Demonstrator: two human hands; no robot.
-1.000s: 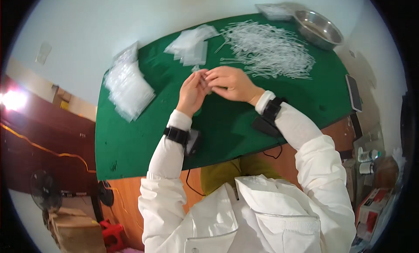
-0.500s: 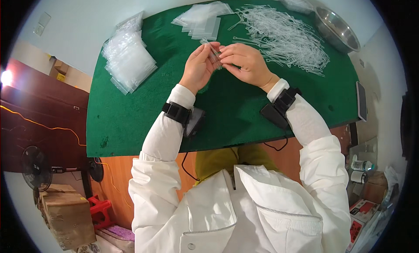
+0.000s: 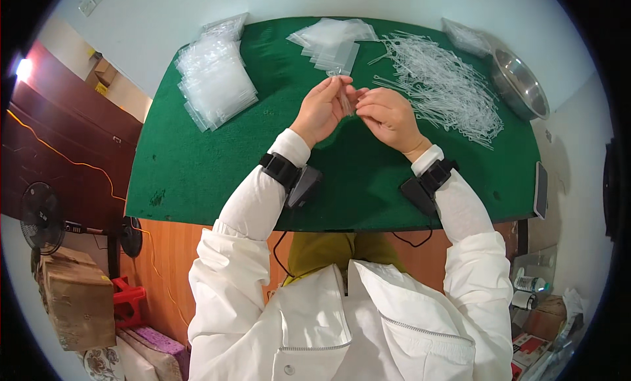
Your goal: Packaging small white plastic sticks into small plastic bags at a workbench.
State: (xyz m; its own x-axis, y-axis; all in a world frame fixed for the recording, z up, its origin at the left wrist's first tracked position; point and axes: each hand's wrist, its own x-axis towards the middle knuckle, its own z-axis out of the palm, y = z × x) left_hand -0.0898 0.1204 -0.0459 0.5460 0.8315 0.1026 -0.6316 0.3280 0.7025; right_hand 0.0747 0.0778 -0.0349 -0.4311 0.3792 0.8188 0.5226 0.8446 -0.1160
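My left hand (image 3: 321,113) is closed around a small bunch of clear plastic sticks with looped ends (image 3: 346,106), the loops poking out above the fingers. Close against the lower part of that bunch, my right hand (image 3: 389,118) has its fingers curled and pinched together. Whether a stick sits between those fingertips is hidden. Just beyond both hands lie flat clear zip bags (image 3: 330,34), spread in an overlapping fan. A large loose pile of the same clear looped sticks (image 3: 447,85) covers the table's right rear.
A stack of filled clear bags (image 3: 217,85) lies at the left of the green-covered table (image 3: 197,177). At the back right are another clear bag (image 3: 467,38) and a steel bowl (image 3: 519,82). A flat dark-edged device (image 3: 540,190) sits by the right edge.
The whole view has shifted, so the table and hands appear lower and farther right. My right fingers have drawn back slightly from across the bunch to its side. My left hand keeps its hold.
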